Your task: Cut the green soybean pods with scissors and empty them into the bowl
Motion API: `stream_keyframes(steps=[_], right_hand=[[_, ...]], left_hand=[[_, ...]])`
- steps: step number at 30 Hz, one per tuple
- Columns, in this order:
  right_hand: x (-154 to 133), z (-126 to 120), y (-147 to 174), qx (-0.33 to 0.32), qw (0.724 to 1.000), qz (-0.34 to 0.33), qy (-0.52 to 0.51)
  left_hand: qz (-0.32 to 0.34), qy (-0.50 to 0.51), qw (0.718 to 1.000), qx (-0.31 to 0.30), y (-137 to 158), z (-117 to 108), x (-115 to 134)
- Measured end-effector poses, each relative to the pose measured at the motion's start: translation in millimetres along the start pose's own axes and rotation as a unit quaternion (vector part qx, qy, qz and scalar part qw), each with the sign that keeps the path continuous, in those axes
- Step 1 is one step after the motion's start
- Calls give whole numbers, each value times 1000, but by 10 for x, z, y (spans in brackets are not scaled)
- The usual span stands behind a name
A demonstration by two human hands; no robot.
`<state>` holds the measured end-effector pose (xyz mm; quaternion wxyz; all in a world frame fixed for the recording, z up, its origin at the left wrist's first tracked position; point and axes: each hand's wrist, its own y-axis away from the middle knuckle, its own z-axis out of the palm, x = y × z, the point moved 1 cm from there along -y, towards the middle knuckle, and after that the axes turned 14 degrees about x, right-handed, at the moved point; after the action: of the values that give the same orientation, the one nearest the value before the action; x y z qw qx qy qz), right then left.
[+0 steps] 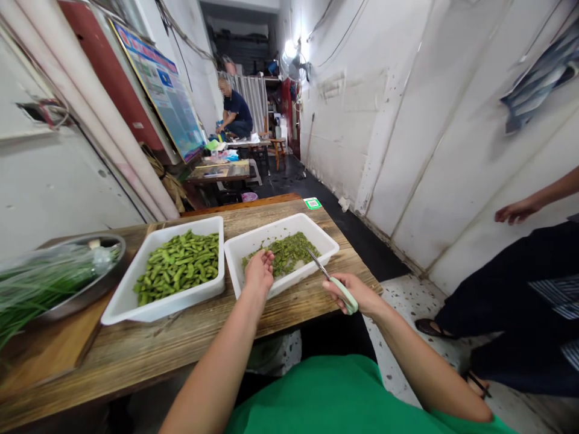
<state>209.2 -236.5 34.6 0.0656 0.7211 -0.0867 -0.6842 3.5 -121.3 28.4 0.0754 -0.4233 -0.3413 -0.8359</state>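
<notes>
My right hand (346, 292) grips a pair of scissors (344, 294) by its pale green handles. The blades point up and left, over the near right side of a white tub (332, 247). Small green trimmings (294, 250) lie scattered on that tub's bottom. My left hand (260, 269) is over the tub's left part with its fingers curled in; what they hold, if anything, is too small to make out. Left of it stands a second white tub (221, 253), heaped with green soybean pods (181, 262).
A metal bowl (118, 248) with bagged green stalks (40, 283) rests at the left by a wooden board (63, 343). A green code card (312, 204) lies at the table's far corner. One person (237, 111) works far back; another person (497, 289) stands at right.
</notes>
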Motion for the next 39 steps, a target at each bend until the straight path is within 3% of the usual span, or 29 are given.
stream_keyframes(steps=[4, 9, 11, 15, 17, 20, 22, 26, 29, 34, 39], right_hand=[[-102, 56, -21, 17, 999, -29, -19], [-392, 153, -160, 76, 985, -134, -73], [-415, 181, -220, 42, 991, -113, -61], [-277, 170, -278, -7, 996, -66, -54], [-195, 137, -278, 2, 996, -67, -62], [-121, 87, -282, 33, 996, -59, -66], [-102, 73, -307, 50, 995, -48, -71], [-65, 110, -413, 47, 994, -36, -91], [-15, 156, -506, 46, 994, -27, -99], [25, 164, -574, 41, 992, -23, -115], [-23, 93, -622, 29, 996, 5, -88]], left_hand=[[28, -2, 1000, 6, 11, 0, 1], [60, 62, 995, -52, 36, -3, -27], [70, 68, 994, -49, 40, -9, -36], [53, -40, 997, -25, 46, -19, 72], [29, -85, 993, -76, 35, -5, 206], [73, -181, 958, -209, -9, 42, 423], [115, -250, 930, -243, -58, 73, 514], [192, -305, 903, -232, -158, 126, 551], [261, -375, 853, -254, -242, 177, 489], [294, -484, 786, -248, -515, 375, 276], [333, -498, 771, -216, -839, 681, -25]])
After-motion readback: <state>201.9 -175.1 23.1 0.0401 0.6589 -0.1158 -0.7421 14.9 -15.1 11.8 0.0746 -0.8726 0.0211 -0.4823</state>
